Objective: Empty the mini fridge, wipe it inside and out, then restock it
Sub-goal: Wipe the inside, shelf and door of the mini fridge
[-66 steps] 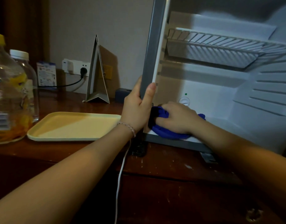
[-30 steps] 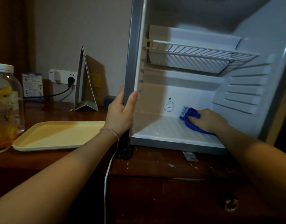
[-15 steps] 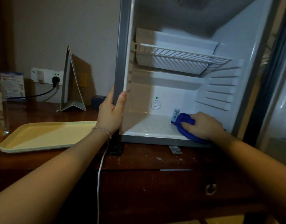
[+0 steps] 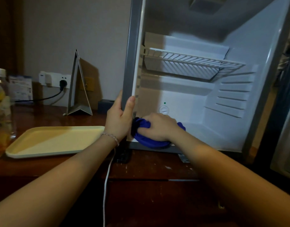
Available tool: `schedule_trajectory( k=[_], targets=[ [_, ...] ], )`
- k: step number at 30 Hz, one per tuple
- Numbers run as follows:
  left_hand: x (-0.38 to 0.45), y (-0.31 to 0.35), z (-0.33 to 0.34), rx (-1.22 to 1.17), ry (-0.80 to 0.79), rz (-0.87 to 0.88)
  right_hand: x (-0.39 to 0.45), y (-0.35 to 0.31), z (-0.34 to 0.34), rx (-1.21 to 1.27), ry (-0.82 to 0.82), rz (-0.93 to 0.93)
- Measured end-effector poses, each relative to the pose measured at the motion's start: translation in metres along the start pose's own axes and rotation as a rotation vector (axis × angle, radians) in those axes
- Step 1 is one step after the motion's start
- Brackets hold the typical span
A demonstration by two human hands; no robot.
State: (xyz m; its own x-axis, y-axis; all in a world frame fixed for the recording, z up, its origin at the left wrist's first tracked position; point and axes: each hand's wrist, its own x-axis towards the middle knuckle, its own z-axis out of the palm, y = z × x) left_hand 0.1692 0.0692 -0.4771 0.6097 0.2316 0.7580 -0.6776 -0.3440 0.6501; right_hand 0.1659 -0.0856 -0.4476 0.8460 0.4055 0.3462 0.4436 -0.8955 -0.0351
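Observation:
The mini fridge (image 4: 236, 104) stands open on a dark wooden desk, its white inside holding only a wire shelf (image 4: 190, 60) in the upper half. My left hand (image 4: 119, 119) grips the grey left front edge of the fridge frame, thumb on the inner side. My right hand (image 4: 157, 127) holds a bunched blue cloth (image 4: 149, 141) and presses it on the fridge floor at the front left corner, right beside my left hand. A round dial (image 4: 164, 110) sits on the back wall just above.
A pale yellow tray (image 4: 54, 141) lies on the desk (image 4: 149, 167) left of the fridge. Jars (image 4: 0, 112) with orange contents stand at the far left edge. A folded card stand (image 4: 78, 86) and a wall socket (image 4: 57, 80) are behind. A white cable (image 4: 108, 174) hangs over the desk front.
My right hand has slid the blue cloth from the right side of the fridge floor to its front left corner. The left hand keeps its grip on the frame.

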Motion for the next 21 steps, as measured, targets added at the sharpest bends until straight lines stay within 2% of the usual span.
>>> schedule_trajectory(
  k=[8,13,18,21],
  targets=[
    [-0.001,0.001,-0.003,0.044,-0.021,0.037,-0.007,0.012,0.005,0.091,0.083,-0.007],
    [-0.002,0.004,-0.006,0.056,-0.05,0.006,-0.023,0.049,-0.006,0.077,0.048,0.043],
    [-0.003,0.008,-0.005,0.016,-0.07,-0.019,-0.041,0.117,-0.015,-0.02,0.073,0.263],
    [-0.003,0.006,-0.004,0.004,-0.062,-0.023,-0.043,0.135,-0.013,-0.045,0.103,0.385]
  ],
)
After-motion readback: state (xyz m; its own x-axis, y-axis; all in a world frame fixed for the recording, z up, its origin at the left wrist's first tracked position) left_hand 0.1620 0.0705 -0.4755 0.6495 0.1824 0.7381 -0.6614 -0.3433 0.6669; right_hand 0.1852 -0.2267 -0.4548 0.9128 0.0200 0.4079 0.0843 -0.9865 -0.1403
